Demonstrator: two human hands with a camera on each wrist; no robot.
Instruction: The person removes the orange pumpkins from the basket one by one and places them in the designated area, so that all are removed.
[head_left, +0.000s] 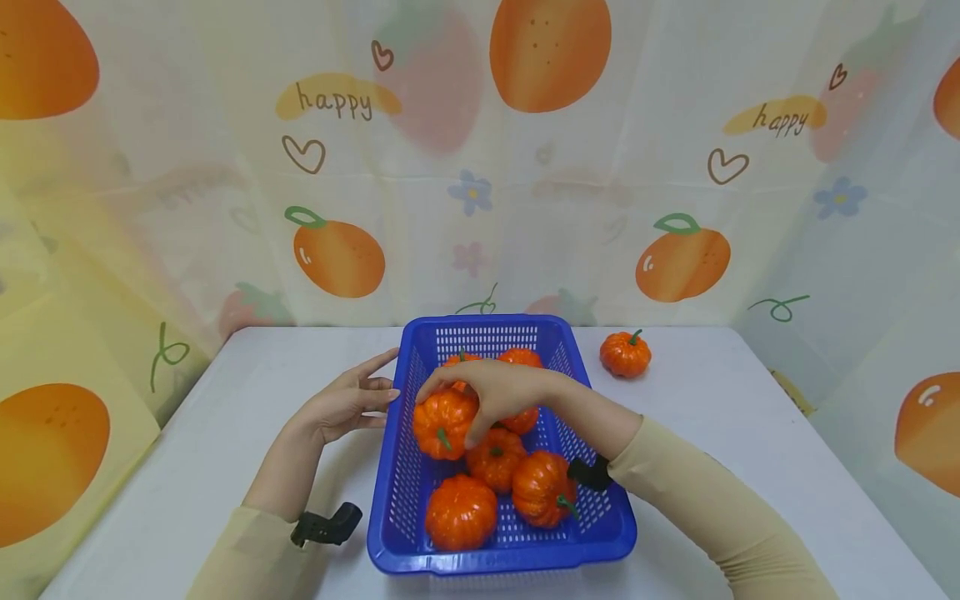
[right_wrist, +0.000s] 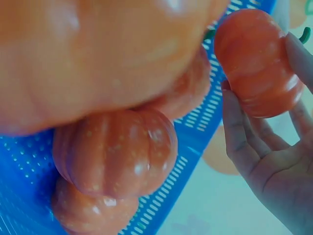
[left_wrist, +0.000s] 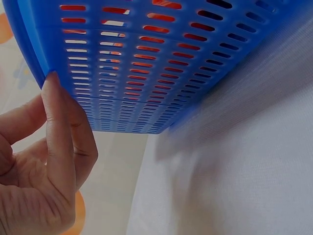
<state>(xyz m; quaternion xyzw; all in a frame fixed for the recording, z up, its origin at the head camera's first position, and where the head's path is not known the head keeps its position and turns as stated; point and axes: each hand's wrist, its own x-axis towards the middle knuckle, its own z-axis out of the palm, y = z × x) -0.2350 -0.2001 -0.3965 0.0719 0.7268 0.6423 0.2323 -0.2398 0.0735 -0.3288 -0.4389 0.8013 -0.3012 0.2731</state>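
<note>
A blue perforated plastic basket [head_left: 501,560] holds several small orange pumpkins with green stems. Over its left half, my right hand [head_left: 510,387] grips one pumpkin [head_left: 444,425], fingers and thumb around its sides; the right wrist view shows this pumpkin [right_wrist: 259,63] between thumb and fingers. My left hand [head_left: 341,406] is at the basket's left side, and in the left wrist view a fingertip touches the rim. Other pumpkins lie below and around the held one, such as one at the near left [head_left: 461,512] and one at the near right [head_left: 543,489]. My right hand partly covers the far ones.
A single pumpkin [head_left: 626,355] sits outside the basket, on the white table [head_left: 705,417] toward the back right. Behind the table hangs a fruit-patterned curtain [head_left: 525,208]. A black wrist device [head_left: 327,525] is on my left wrist, near the basket's left wall.
</note>
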